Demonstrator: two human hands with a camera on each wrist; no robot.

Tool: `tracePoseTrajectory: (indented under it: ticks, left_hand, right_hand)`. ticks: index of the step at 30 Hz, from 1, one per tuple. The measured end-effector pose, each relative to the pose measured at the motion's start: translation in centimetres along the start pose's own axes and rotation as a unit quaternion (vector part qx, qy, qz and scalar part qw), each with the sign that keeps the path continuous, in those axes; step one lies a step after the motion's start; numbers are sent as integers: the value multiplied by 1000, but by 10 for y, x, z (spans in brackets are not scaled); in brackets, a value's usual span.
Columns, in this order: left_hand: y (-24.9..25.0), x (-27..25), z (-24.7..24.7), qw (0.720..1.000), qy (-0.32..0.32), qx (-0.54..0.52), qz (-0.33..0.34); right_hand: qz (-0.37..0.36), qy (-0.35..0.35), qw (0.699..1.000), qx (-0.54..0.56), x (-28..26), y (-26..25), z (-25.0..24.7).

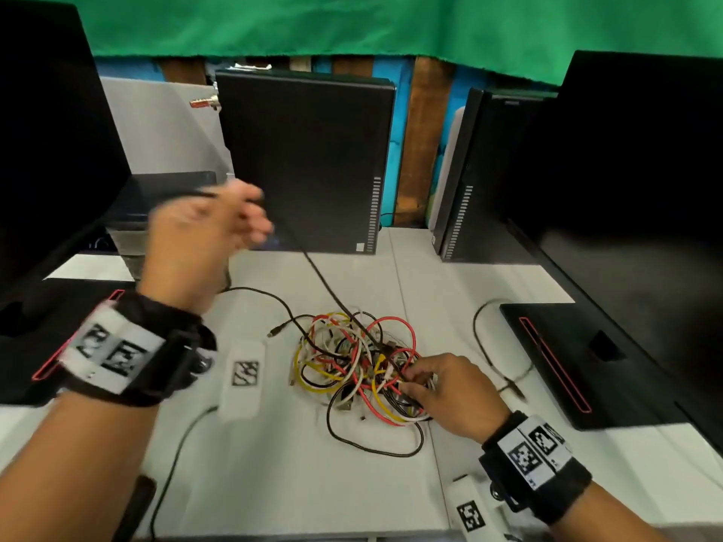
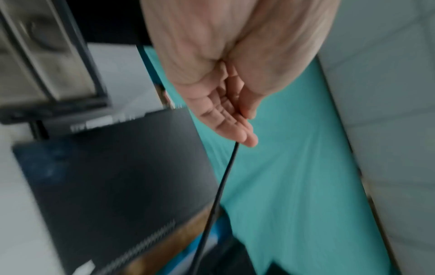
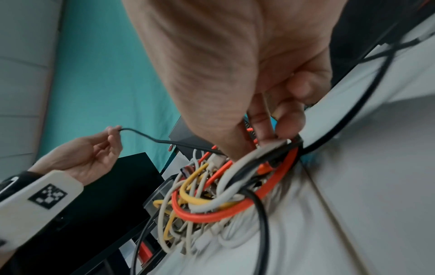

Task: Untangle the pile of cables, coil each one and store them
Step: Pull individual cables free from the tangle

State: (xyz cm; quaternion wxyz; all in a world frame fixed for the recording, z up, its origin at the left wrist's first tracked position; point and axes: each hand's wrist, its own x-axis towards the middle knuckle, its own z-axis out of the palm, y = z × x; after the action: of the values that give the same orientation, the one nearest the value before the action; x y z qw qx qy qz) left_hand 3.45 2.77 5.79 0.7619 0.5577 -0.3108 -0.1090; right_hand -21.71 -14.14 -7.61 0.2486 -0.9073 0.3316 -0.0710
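Observation:
A tangled pile of red, yellow, white and black cables [image 1: 352, 361] [image 3: 212, 197] lies mid-table. My left hand [image 1: 250, 213] [image 2: 247, 130] [image 3: 115, 132] is raised above the table at the left and pinches one black cable [image 1: 313, 267] [image 2: 226, 176] [image 3: 146, 137]. That cable runs taut down into the pile. My right hand [image 1: 414, 381] [image 3: 277, 132] sits on the pile's right side. Its thumb and fingers pinch a few grey and black strands there. The left hand is blurred in the head view.
Two black computer towers [image 1: 305, 158] [image 1: 465, 178] stand at the back of the white table [image 1: 274, 475]. Black monitor bases [image 1: 579, 369] [image 1: 35, 330] flank the pile. A loose black cable [image 1: 479, 346] lies to the right. White tagged blocks [image 1: 242, 377] [image 1: 469, 510] hang at my wrists.

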Motion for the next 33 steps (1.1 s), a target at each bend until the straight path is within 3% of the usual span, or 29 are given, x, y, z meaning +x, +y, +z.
tracePoseTrajectory:
  ticks: [3, 6, 9, 11, 13, 15, 17, 23, 28, 30, 33]
  left_hand:
    - [14, 36, -71, 975, 115, -189, 2]
    - [-13, 38, -79, 946, 157, -262, -111]
    - [-47, -5, -7, 949, 47, -145, -275]
    - [-67, -42, 42, 954, -50, -62, -290]
    - [-86, -74, 70, 957, -172, 43, -230]
    - [-98, -93, 85, 930, -290, 192, -116]
    - [-104, -99, 88, 898, -334, 284, -33]
    - [-105, -95, 78, 847, -370, 373, 82]
    - [-87, -83, 73, 829, -372, 407, 94]
    - [-76, -74, 68, 834, -357, 411, 90]
    - [-51, -45, 49, 885, -266, 372, 89]
  right_hand:
    - [2, -2, 1000, -5, 0, 1, -1]
    - [1, -5, 1000, 0, 3, 1, 1]
    - [-7, -5, 1000, -4, 2, -2, 2]
    - [-10, -2, 1000, -10, 0, -3, 3]
    - [-17, 7, 1000, -11, -3, -4, 3]
    - [-34, 18, 999, -8, -4, -5, 3]
    - [-53, 27, 998, -7, -6, -7, 2]
    - [-104, 72, 992, -17, -13, -20, 1]
    - [-104, 58, 993, -22, -12, -20, 1]
    - [-103, 63, 992, -31, -10, -15, 0]
    - [-95, 78, 991, -46, -7, -10, -4]
